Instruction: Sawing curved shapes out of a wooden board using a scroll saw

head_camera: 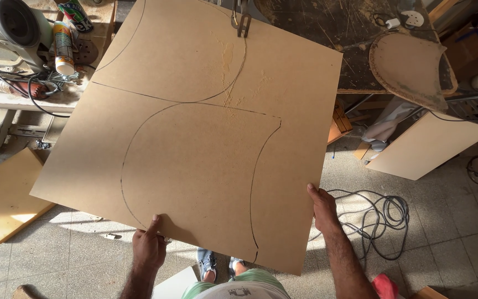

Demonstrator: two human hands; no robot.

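I hold a large brown fibreboard sheet (195,122) flat in front of me, tilted slightly, with curved pencil outlines and a partly cut line across it. My left hand (149,246) grips its near edge from below, thumb on top. My right hand (324,209) grips the near right edge. The sheet's far edge reaches a saw blade guide (242,22) on the dark worktable (327,33). Sawdust lies along the cut near the middle.
A cut curved board piece (410,69) lies on the worktable at right. A power tool (6,30) and a glue tube (63,49) sit on a bench at left. Boards (1,194), (424,147) and a coiled cable (380,218) lie on the tiled floor.
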